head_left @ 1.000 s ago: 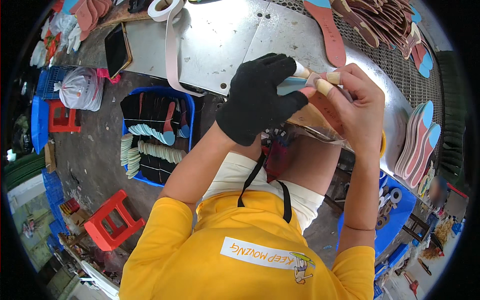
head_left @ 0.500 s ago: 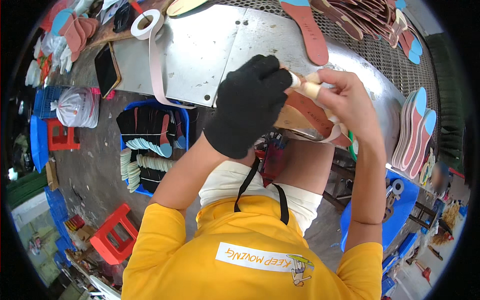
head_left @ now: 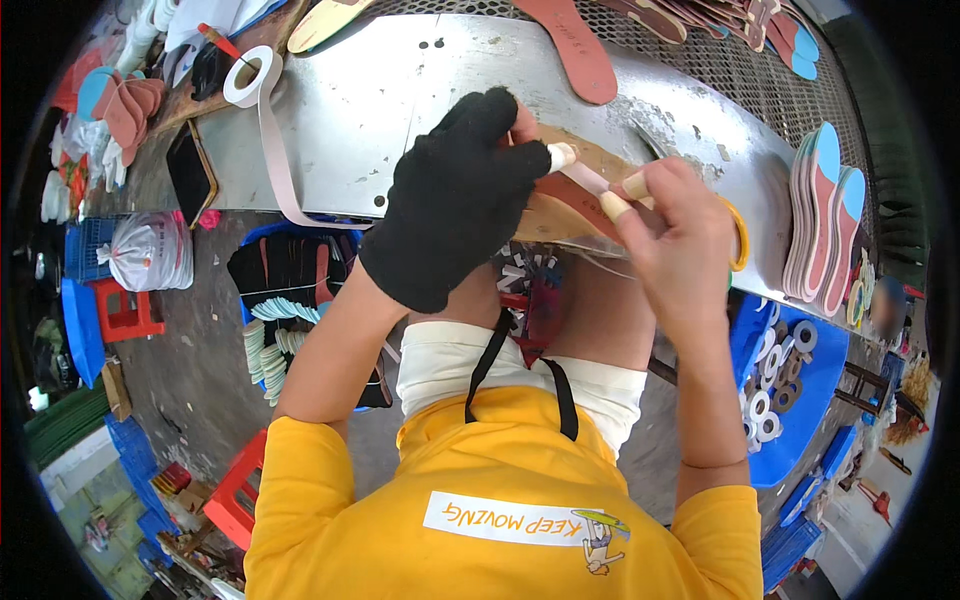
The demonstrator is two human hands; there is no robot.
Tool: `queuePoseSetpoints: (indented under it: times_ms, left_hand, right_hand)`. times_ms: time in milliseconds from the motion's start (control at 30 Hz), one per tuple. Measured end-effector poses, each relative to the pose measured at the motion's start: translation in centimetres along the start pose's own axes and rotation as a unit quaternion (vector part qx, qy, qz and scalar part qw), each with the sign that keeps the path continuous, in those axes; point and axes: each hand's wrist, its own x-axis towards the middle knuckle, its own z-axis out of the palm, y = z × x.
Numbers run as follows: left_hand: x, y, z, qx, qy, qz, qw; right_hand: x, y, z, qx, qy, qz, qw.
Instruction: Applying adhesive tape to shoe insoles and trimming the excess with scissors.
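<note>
My left hand (head_left: 448, 195), in a black glove with bare fingertips and a white-wrapped thumb, is closed on one end of a white tape strip (head_left: 586, 178). Thumb and forefinger of my right hand (head_left: 680, 225), both in pale finger cots, pinch the strip's other end. The short strip spans the gap between my hands. Just below it lies a reddish-brown insole (head_left: 575, 203), over a tan sheet (head_left: 545, 228) at the table's near edge. A yellow ring-shaped thing (head_left: 740, 238) shows beside my right hand; my hand hides the rest of it.
On the metal table (head_left: 350, 120), a tape roll (head_left: 253, 77) trails a long strip over the edge. A phone (head_left: 190, 172) lies at left. Stacked insoles (head_left: 825, 220) stand at right, others on the mesh (head_left: 690, 60). A blue bin (head_left: 820, 400) holds tape rolls; a red stool (head_left: 238, 485) is lower left.
The strip that hung below my right hand is now held between both hands. My right hand has lowered slightly, and the yellow ring has come into sight. The whole view has shifted a little.
</note>
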Motion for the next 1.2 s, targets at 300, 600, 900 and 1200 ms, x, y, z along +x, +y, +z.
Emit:
queuePoseSetpoints:
  times_ms: [300, 600, 900, 1200]
  left_hand:
    - [1.5, 0.1, 1.0, -0.02, 0.051, 0.043, 0.998]
    - [3.8, 2.0, 2.3, -0.103, -0.075, 0.132, 0.983]
    - [2.9, 3.4, 2.5, 0.054, -0.098, 0.195, 0.974]
    - [2.8, 5.5, -0.2, 0.053, -0.252, 0.175, 0.95]
  right_hand:
    - [-2.7, 2.2, -1.4, 0.027, 0.007, -0.017, 0.999]
    - [-2.9, 6.8, -5.1, 0.294, -0.112, 0.185, 0.931]
    - [-5.1, 8.0, -2.8, 0.132, 0.034, -0.057, 0.989]
    - [-3.4, 2.6, -6.7, 0.067, -0.071, -0.03, 0.995]
